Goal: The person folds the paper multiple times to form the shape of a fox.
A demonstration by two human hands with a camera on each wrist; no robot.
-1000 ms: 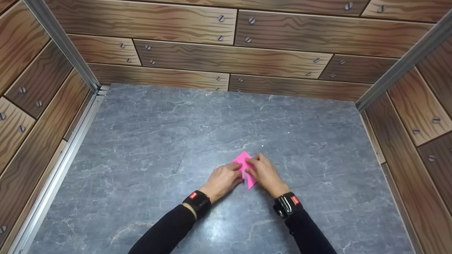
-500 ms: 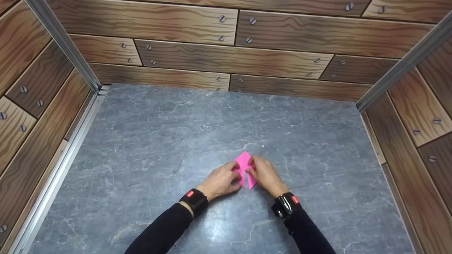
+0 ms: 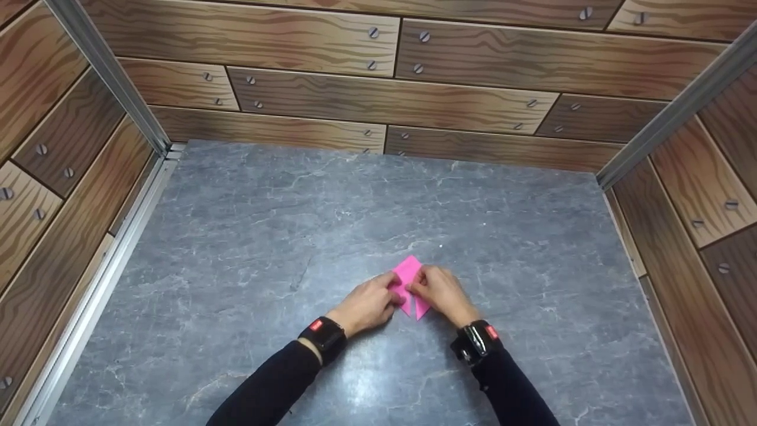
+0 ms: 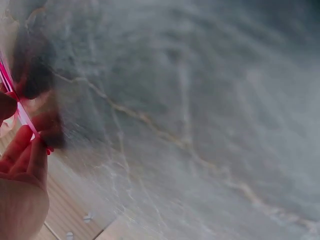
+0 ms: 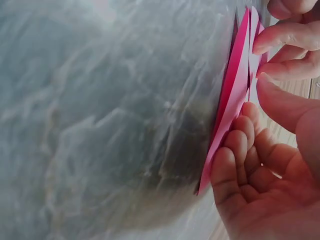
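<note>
A small pink sheet of folded paper (image 3: 408, 269) lies on the grey surface, its pointed top facing away from me. Two pointed flaps with a narrow slit between them face my side. My left hand (image 3: 368, 303) holds the paper's left edge, thumb and fingertips on it. From the right, my right hand (image 3: 445, 294) pinches the paper near the middle with thumb and index finger. Seen from the right wrist, the pink paper (image 5: 231, 107) stands partly open in layers, with left fingers (image 5: 287, 37) touching its far end. Fingers cover much of both sides.
A grey marble-patterned tabletop (image 3: 284, 201) spreads around the hands. Wood-plank-patterned walls (image 3: 313, 89) rise at the back and both sides, with metal rails (image 3: 100, 302) along the corners and left edge. A tiny white speck (image 3: 440, 245) lies beyond the right hand.
My left hand has shifted slightly left and uncovered the left flap's point. The right thumb and index finger have drawn together near the slit. The paper stays in nearly the same place.
</note>
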